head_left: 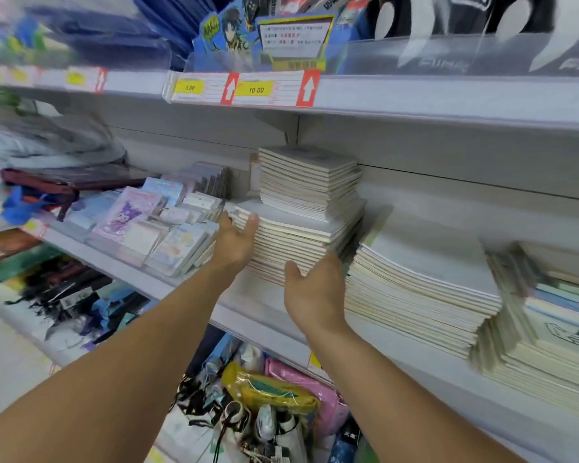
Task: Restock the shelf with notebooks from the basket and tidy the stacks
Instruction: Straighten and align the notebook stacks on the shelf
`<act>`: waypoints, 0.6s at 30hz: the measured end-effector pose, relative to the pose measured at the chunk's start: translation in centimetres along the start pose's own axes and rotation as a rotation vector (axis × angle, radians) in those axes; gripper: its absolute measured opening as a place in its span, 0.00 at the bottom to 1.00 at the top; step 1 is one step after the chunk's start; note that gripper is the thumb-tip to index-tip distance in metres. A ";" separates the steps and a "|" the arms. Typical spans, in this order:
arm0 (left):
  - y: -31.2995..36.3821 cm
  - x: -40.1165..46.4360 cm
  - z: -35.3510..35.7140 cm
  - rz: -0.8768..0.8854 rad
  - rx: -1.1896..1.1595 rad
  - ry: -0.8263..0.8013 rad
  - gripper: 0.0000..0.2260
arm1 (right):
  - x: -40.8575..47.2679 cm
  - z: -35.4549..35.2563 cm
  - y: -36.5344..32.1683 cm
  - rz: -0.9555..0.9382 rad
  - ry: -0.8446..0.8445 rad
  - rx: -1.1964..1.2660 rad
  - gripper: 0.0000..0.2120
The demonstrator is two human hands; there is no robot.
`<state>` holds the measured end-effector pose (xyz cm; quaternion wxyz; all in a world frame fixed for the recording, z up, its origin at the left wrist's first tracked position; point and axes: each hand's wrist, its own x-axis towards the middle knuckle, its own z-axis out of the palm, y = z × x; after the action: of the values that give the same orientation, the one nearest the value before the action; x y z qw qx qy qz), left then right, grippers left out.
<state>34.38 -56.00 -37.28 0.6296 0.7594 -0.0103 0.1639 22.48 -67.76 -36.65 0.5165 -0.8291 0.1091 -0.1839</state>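
Note:
A tall stack of white notebooks (295, 235) stands on the middle shelf (268, 312), with a smaller, narrower pile (310, 177) on top of it. My left hand (236, 240) touches the stack's left side with straight fingers. My right hand (315, 289) lies flat against its front right corner, fingers hidden behind the stack's edge. To the right sits a lower, wider stack of notebooks (422, 282), and a further blurred stack (542, 329) beyond it. No basket is in view.
Small character notepads (147, 225) lie left of the stack on the same shelf. The upper shelf edge carries yellow price tags (256, 90). Bagged goods (268, 392) fill the shelf below. Pencil cases and bags (64, 182) crowd the far left.

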 end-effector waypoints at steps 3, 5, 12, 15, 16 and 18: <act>-0.3 1.3 0.5 0.063 -0.052 0.029 0.31 | 1.6 0.3 1.4 -0.076 0.108 0.047 0.37; -1.1 1.5 0.9 0.145 -0.040 0.074 0.26 | 3.2 0.6 2.3 -0.125 0.129 0.096 0.35; -2.5 1.8 2.0 0.355 -0.070 0.218 0.10 | 5.8 2.4 3.8 -0.234 0.257 0.059 0.30; -2.9 2.0 2.1 0.386 -0.058 0.241 0.14 | 5.8 2.4 3.9 -0.246 0.257 0.052 0.30; -3.0 2.1 2.1 0.387 -0.053 0.239 0.15 | 5.7 2.2 3.8 -0.245 0.238 0.050 0.31; -2.9 2.2 1.9 0.378 -0.047 0.225 0.15 | 5.5 1.8 3.5 -0.228 0.169 0.073 0.35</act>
<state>37.59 -56.80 -39.77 0.6025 0.7059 -0.0862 0.3623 28.27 -69.87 -39.46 0.5111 -0.7984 0.0506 -0.3141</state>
